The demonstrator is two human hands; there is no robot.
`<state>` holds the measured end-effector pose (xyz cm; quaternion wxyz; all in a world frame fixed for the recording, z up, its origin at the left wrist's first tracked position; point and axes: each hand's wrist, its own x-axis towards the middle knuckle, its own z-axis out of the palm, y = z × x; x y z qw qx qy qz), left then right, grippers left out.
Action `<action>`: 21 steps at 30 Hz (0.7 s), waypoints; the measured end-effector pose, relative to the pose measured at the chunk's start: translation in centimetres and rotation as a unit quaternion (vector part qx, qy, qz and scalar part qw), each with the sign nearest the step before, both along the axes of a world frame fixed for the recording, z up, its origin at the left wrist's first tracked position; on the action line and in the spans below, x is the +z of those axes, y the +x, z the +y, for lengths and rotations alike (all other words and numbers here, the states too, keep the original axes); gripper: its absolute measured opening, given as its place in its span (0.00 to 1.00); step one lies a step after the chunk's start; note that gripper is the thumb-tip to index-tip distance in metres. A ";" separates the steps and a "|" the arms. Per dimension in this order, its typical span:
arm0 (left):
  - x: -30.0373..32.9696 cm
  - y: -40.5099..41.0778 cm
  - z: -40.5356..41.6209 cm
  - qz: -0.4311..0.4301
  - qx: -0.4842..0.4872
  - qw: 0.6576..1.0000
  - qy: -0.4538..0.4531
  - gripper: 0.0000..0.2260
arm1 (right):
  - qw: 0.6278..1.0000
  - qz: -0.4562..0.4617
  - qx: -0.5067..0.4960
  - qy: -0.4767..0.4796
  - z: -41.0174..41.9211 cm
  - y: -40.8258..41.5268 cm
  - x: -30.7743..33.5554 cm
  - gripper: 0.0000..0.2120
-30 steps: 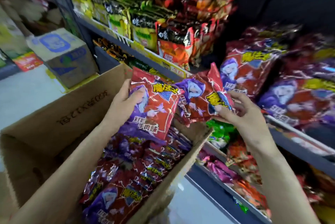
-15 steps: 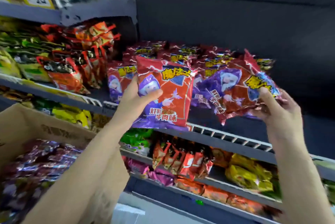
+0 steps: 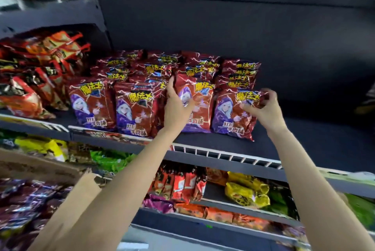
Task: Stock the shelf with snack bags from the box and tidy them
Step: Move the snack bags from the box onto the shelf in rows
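Observation:
Red and purple snack bags stand in rows on the dark shelf (image 3: 304,145). My left hand (image 3: 175,106) grips the left edge of one upright bag (image 3: 199,98) in the third row from the left. My right hand (image 3: 263,108) pinches the top right corner of the rightmost front bag (image 3: 229,114), which stands on the shelf. Two more front bags (image 3: 92,106) (image 3: 135,112) stand to the left. The cardboard box (image 3: 81,187) sits at lower left with more of the same bags (image 3: 24,206) inside.
Orange and black snack bags (image 3: 30,80) fill the shelf's left part. The shelf's right part is bare and dark. A white wire rail (image 3: 223,154) runs along the shelf front. Lower shelves hold yellow (image 3: 247,191), green and red packs.
Both hands carried the two bags from in front of the shelf onto it; the bags now stand upright in the front row. The view has shifted up and right, off the box.

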<state>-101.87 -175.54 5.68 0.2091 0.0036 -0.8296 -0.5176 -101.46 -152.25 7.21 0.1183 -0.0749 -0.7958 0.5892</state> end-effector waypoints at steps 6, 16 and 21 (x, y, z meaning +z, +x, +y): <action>-2.3 -1.4 0.4 0.147 0.044 0.924 -0.349 0.28 | 0.980 0.061 0.008 0.191 -1.2 0.1 -2.9 0.43; -2.7 0.5 -1.3 0.040 -0.028 0.871 -0.490 0.42 | 0.932 0.093 -0.003 0.349 -2.6 1.0 -4.4 0.31; -1.0 2.1 -1.6 0.087 -0.036 0.896 -0.434 0.28 | 0.917 0.183 -0.003 0.355 -4.3 4.1 -3.4 0.20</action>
